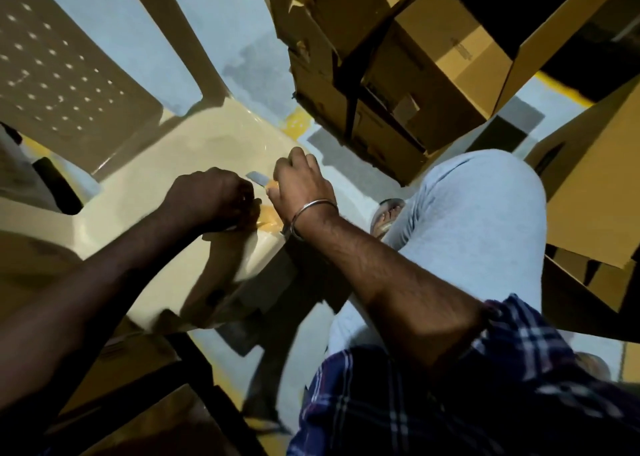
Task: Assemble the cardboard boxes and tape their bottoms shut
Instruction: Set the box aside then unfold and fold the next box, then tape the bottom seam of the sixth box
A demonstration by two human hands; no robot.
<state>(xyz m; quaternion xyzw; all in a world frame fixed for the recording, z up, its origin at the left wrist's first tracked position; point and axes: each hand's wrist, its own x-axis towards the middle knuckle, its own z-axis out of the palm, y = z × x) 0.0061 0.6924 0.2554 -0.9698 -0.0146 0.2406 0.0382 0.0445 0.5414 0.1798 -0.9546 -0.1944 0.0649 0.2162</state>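
Both hands work at the chair point(166, 164) edge: our left hand point(211, 197) curls on the tape point(266, 218), our right hand point(301, 185) grips a cutter point(258, 178). Boxes point(398, 74) stand stacked beyond. We should keep the tape taut and slice away from fingers.

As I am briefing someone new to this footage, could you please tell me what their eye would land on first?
Probably the two hands meeting at centre over the seat edge of a beige plastic chair: the left hand grips brown packing tape, while the right hand, a steel bangle on its wrist, holds a yellow-handled utility knife. Next, the stack of brown cardboard boxes looming at upper right.
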